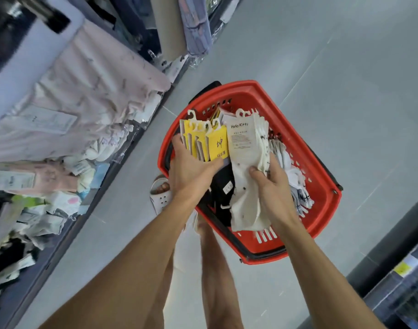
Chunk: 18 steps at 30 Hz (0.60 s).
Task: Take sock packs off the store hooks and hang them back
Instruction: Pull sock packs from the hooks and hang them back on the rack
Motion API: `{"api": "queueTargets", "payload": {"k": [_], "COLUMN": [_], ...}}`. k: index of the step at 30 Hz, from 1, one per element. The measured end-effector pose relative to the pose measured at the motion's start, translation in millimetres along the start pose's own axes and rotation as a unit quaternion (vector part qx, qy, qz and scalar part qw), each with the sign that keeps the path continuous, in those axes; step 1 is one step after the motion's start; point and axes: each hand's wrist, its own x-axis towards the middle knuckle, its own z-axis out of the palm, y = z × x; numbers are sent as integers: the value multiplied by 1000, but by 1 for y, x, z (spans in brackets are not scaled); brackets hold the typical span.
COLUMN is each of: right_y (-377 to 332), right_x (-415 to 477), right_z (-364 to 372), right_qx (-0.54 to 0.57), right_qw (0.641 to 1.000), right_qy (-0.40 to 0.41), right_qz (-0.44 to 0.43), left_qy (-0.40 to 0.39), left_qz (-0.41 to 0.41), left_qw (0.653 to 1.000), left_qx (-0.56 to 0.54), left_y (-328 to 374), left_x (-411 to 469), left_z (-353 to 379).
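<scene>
A red shopping basket [322, 205] stands on the floor below me, with sock packs in it. My left hand [191, 172] grips a bunch of yellow-carded sock packs [216, 143] with white hooks, held upright over the basket. My right hand [273, 184] holds a stack of cream sock packs [244, 148] with a white "Hello Kitty" card, thumb on the front. Black socks [223, 193] lie beneath both hands. More white socks with black print [296, 186] rest on the basket's right side.
To the left, a display rack [60, 129] carries hanging pink and pale clothing and bagged sock packs. Grey tiled floor [345, 79] stretches ahead and to the right. A dark shelf base [398, 276] runs along the lower right. My legs and white sandal [160, 193] are below.
</scene>
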Motion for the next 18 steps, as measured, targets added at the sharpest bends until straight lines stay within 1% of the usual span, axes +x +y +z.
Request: {"api": "queueTargets", "payload": {"k": [2, 3, 5, 7, 9, 10, 11, 12, 15, 18], "right_y": [-19, -30, -53, -77, -94, -100, -105, -111, -127, -137], "right_x": [-12, -19, -33, -50, -67, -75, -82, -88, -102, -114], "right_z": [0, 1, 9, 25, 45, 55, 64, 72, 95, 118], "right_qx": [-7, -33, -136, -261, -362, -391, -402, -396, -344, -325], "right_qw": [999, 998, 982, 938, 890, 872, 862, 862, 879, 880], "right_qy": [-18, -17, 3, -8, -37, -47, -54, -59, -80, -81], "right_qz": [-31, -55, -132, -228, -273, -290, -303, -311, -321, -339], "left_qy": [13, 19, 29, 22, 11, 9, 12, 16, 43, 76], "left_qz": [18, 27, 49, 73, 98, 110, 123, 134, 155, 193], "left_qw": [999, 998, 995, 987, 970, 962, 956, 949, 934, 928], "left_qx": [-39, -53, -82, -144, -222, -248, -267, -285, -318, -309], "left_y": [2, 2, 4, 8, 13, 16, 17, 17, 4, -15], "left_x": [-8, -12, -19, -29, -40, -46, -52, -57, -70, -82], "left_z": [-26, -39, -64, -87, -106, -115, -125, -134, -161, -182]}}
